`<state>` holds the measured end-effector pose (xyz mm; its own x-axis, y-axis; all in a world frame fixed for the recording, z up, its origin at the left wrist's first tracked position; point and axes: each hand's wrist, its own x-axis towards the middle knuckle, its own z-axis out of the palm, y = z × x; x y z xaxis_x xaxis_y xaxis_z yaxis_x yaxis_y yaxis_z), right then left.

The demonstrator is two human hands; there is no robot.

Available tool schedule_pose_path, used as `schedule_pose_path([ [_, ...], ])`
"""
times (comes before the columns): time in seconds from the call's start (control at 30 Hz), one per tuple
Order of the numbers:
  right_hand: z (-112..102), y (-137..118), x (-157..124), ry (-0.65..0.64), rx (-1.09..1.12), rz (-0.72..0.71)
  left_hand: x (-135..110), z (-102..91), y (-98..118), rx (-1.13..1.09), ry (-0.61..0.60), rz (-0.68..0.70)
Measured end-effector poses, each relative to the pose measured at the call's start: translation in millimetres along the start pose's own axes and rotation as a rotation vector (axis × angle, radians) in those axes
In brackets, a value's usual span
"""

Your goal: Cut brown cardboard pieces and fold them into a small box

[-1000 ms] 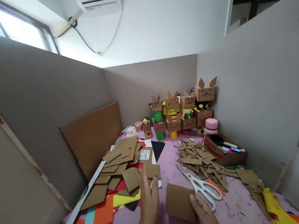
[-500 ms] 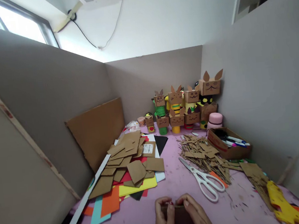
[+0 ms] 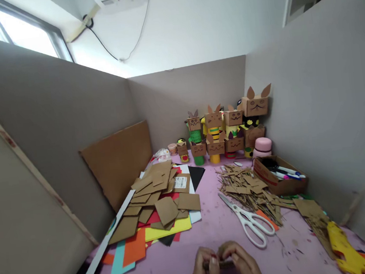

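Note:
At the front edge of the view, my left hand (image 3: 205, 270) and my right hand (image 3: 242, 264) both pinch a small brown cardboard piece (image 3: 226, 264). Its edge shows between the thumbs, and the fingers hide much of the rest. The fingertips of the two hands are close together on top of it. To the right of my right hand lie white-handled scissors (image 3: 250, 224), blades pointing away and to the left.
Cut cardboard pieces (image 3: 167, 210) lie over coloured paper (image 3: 134, 248) at left. Cardboard scraps (image 3: 244, 185), a box of markers (image 3: 278, 184) and a yellow glue gun (image 3: 348, 250) are at right. Cardboard animal figures (image 3: 216, 146) stand at the back.
My hands have shifted slightly, and the cardboard piece has tilted so that less of its face shows. Both hands still grip it.

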<state>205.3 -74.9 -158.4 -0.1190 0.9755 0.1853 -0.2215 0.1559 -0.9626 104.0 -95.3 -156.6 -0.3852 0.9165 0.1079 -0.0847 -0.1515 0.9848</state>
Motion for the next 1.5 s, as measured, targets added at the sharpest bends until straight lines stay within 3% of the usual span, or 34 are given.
schedule_pose_path([
  [0.53,-3,3,2,0.038,-0.016,0.015,2,0.4,-3,0.014,-0.051,-0.021],
  [0.8,-1,5,-1,0.003,-0.017,0.001,4,-1.4,-2,0.026,-0.042,-0.011],
  [1.17,-9,-4,6,-0.128,0.019,0.070,16,-5.5,2,-0.002,-0.095,-0.110],
  [1.37,-14,-3,17,0.038,0.261,0.157,47,2.4,17,-0.136,-0.152,-0.181],
  [1.5,-24,-2,29,0.187,0.399,0.174,53,24.7,14,-0.270,-0.203,-0.220],
])
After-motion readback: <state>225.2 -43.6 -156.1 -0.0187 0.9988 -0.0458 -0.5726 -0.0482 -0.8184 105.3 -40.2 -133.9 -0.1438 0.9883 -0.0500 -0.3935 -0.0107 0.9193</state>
